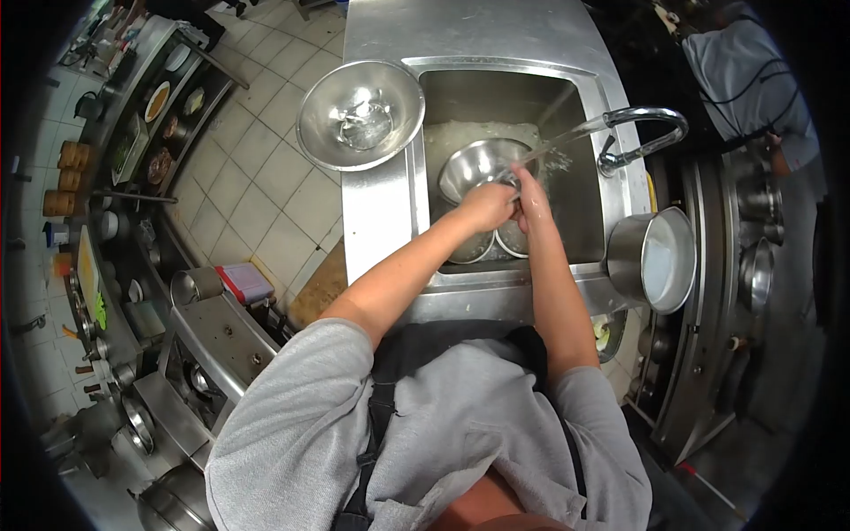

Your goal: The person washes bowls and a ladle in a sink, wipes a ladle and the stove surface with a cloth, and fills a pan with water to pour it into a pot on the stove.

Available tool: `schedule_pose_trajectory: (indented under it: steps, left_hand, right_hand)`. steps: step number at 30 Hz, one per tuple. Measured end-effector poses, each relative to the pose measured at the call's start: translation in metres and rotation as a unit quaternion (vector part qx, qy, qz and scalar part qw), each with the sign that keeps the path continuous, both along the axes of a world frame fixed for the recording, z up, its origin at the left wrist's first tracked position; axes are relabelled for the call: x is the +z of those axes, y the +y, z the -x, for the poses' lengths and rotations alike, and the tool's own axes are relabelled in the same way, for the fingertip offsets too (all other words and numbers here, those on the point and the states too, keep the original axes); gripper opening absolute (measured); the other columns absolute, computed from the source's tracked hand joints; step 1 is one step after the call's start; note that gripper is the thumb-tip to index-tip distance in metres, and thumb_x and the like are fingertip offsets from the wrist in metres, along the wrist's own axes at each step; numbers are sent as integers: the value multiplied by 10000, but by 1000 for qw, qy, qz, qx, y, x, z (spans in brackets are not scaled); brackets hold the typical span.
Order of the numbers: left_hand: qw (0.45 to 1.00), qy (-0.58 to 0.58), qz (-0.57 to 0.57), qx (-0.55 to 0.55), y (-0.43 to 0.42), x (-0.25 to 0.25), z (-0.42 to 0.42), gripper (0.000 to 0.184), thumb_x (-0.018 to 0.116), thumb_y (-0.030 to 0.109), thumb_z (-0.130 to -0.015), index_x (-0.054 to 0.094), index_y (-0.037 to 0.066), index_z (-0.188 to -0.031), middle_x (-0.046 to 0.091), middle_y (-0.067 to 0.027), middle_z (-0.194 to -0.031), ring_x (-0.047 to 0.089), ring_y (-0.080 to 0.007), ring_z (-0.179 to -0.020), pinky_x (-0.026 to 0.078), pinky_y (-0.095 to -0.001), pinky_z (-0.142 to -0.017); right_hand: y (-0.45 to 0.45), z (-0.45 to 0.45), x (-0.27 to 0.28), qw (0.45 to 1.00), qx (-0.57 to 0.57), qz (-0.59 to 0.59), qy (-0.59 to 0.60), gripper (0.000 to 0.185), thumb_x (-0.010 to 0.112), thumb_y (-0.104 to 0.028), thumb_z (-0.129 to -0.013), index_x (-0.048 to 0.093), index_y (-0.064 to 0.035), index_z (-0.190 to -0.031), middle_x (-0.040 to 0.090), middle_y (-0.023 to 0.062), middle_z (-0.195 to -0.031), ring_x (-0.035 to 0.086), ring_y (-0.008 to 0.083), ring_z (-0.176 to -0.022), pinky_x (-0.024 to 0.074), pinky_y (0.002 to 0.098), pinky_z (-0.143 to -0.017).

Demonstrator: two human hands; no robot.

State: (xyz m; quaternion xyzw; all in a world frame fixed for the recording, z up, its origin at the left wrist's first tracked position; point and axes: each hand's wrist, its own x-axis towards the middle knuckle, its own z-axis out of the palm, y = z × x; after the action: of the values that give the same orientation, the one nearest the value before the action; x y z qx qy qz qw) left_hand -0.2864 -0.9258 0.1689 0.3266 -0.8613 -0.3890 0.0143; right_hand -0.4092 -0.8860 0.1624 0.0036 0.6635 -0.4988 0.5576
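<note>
My left hand and my right hand meet over the sink, under the running tap. The left fingers are curled closed, and the right fingers press together against them. A small shiny metal thing shows between the hands, too hidden to name. Just beyond them a steel bowl tilts in the sink. Rims of other round vessels show beneath my wrists. From the curved tap water sprays onto my right hand and splashes beside it. Cloudy water lies in the sink.
A wide steel bowl sits on the counter's left edge. To the right stands a steel pot with pale contents. A person in a grey top is at the far right. Shelves with plates line the left side.
</note>
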Motion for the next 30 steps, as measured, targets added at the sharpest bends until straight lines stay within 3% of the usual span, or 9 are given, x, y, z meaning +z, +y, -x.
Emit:
schedule_pose_trajectory:
  steps: [6,8,9,11,15,18,22,26,30]
  left_hand:
    - [985,37,-117,-121,2,-1,-6,418,498,368,-954,577,133,-1290,640,-214,-1160,596,-366,-1106,441,-441,-971]
    - [963,-217,-44,-152,-20,16,-9,460,536,352,-936,542,119,-1332,580,-221,-1272,560,-366,-1165,433,-425,-992]
    - [963,-217,-44,-152,-20,2,-8,460,536,352,-936,542,119,-1332,580,-221,-1272,560,-366,-1165,433,-425,-992]
    - [952,-5,303,-35,-19,-36,-7,463,584,286,-889,561,93,-1309,547,-212,-1316,536,-362,-1196,435,-417,-998]
    - [993,-37,58,-101,-6,1,18,435,602,200,-823,601,95,-1245,587,-166,-1214,549,-335,-1169,451,-408,-979]
    - [972,-158,47,-166,-23,26,2,382,597,177,-816,635,118,-1191,599,-133,-1179,560,-309,-1146,450,-405,-979]
    - [987,22,134,-87,-21,2,2,337,575,131,-818,671,162,-1140,614,-89,-1126,573,-296,-1107,461,-397,-960]
    - [984,-82,49,-154,-13,27,1,341,578,120,-821,665,146,-1149,607,-87,-1160,563,-292,-1135,460,-399,-965]
    - [988,42,143,-43,-17,3,3,327,586,125,-822,678,159,-1135,613,-75,-1186,571,-295,-1129,467,-411,-959]
  right_hand:
    - [42,38,-41,985,-89,129,-78,479,561,-252,-947,461,52,-1303,581,213,-1224,619,347,-1062,518,556,-823]
    - [55,32,-18,992,-65,84,-75,472,546,-273,-960,450,7,-1328,582,195,-1228,616,344,-1061,514,551,-846]
    - [59,25,-17,992,-65,84,-75,472,546,-273,-960,450,7,-1328,582,195,-1228,616,344,-1061,514,551,-846]
    - [59,11,-15,989,-42,139,-27,490,530,-329,-977,423,-52,-1368,569,176,-1255,618,332,-1067,520,549,-842]
    - [50,29,-16,992,2,122,-42,521,523,-378,-987,397,-75,-1392,547,147,-1298,602,300,-1113,539,502,-836]
    - [62,35,6,992,-12,123,-21,516,514,-362,-992,388,-71,-1399,550,146,-1290,609,281,-1090,548,460,-829]
    - [60,21,13,987,0,158,7,480,504,-327,-998,422,-58,-1387,548,144,-1295,606,259,-1092,544,452,-833]
    - [60,34,7,985,-25,165,46,456,535,-328,-990,466,-24,-1323,598,122,-1224,611,245,-1090,534,400,-868]
    - [58,27,22,982,-4,182,49,514,529,-313,-989,416,-14,-1391,544,144,-1302,562,251,-1155,482,400,-948]
